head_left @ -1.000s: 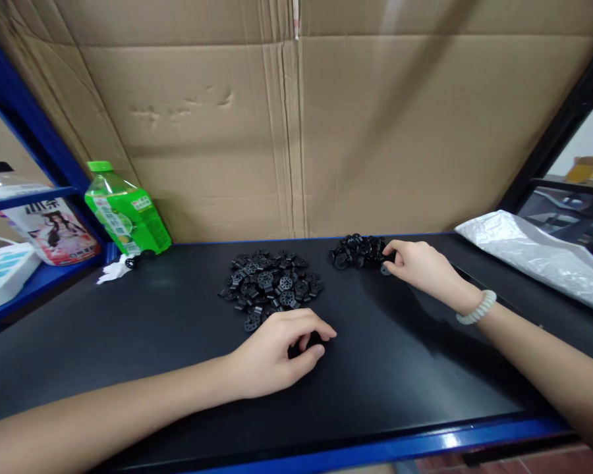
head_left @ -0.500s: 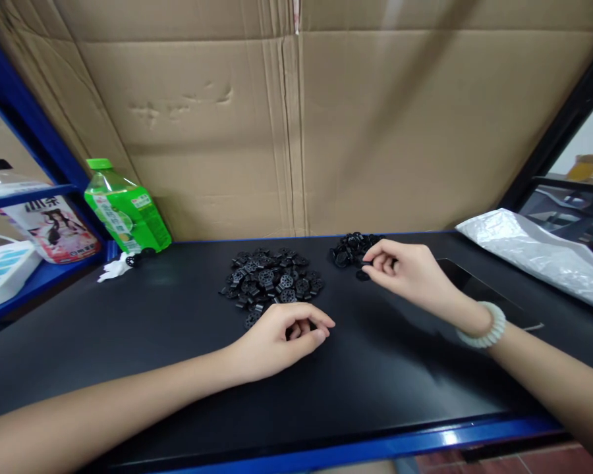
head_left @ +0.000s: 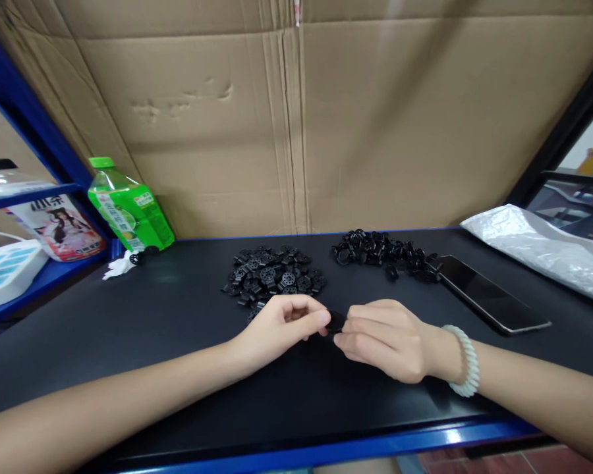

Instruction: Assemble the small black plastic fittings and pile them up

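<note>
A small black round part (head_left: pixel 335 321) is pinched between my two hands near the middle of the black table (head_left: pixel 188 421). The fingertips of my left hand (head_left: pixel 289 326) close on its left side. My right hand (head_left: pixel 388 336), with a pale beaded bracelet on the wrist, grips its right side. Just behind my left hand lies a pile of black perforated round pieces (head_left: pixel 271 273). Farther right, a looser pile of black disc-like pieces (head_left: pixel 375 250) spreads toward the phone. Fingers partly cover the held part.
A dark phone (head_left: pixel 491 296) lies at the right, with a silver bag (head_left: pixel 538 243) behind it. Green bottle (head_left: pixel 131 207), white tissue (head_left: pixel 121 264) and a shelf with another bottle (head_left: pixel 62 227) stand left. Cardboard (head_left: pixel 202 131) closes the back.
My right hand has come from the right pile toward me and left, meeting my left hand at the black part. The phone and more of the right pile are now uncovered.
</note>
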`<state>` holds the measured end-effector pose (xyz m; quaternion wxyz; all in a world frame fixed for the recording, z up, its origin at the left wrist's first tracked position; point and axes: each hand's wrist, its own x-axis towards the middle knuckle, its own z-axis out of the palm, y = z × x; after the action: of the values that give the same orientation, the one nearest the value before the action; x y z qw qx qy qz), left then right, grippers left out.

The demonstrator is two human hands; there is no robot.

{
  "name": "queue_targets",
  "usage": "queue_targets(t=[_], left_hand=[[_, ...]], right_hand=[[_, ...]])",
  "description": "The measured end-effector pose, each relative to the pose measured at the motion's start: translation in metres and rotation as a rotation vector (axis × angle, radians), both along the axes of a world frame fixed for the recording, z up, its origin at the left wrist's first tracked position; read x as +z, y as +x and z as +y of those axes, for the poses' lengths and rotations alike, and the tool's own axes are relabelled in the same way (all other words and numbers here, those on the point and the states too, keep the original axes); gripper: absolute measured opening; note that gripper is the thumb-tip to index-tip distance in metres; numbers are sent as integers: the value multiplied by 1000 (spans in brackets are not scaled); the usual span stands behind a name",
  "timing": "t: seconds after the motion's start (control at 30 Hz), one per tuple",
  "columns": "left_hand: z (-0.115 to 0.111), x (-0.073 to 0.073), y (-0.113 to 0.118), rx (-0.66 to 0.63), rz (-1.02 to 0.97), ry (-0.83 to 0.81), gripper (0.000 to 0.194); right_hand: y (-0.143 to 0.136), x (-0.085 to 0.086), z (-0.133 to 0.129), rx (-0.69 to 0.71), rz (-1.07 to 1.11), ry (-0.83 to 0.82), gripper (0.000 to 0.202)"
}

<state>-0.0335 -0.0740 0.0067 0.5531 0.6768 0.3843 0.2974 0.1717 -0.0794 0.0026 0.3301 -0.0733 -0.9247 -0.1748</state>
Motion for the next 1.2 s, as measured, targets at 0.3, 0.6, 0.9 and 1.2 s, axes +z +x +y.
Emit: queue_targets(t=[0.3, 0.6, 0.9, 1.2], left_hand=[[-2, -8, -5, 81, -65, 58, 23], [-3, -8, -5, 40, 9, 104, 22], [-4, -8, -5, 14, 13, 103, 20], [-2, -4, -7, 89, 46, 291, 19]], right_hand=[[0, -9, 2, -86, 78, -366, 6], [-3, -5, 3, -117, 161, -1382, 26], [-2, -6, 2, -92, 184, -1268, 27], [0, -7, 5, -110, 165, -1400, 28]])
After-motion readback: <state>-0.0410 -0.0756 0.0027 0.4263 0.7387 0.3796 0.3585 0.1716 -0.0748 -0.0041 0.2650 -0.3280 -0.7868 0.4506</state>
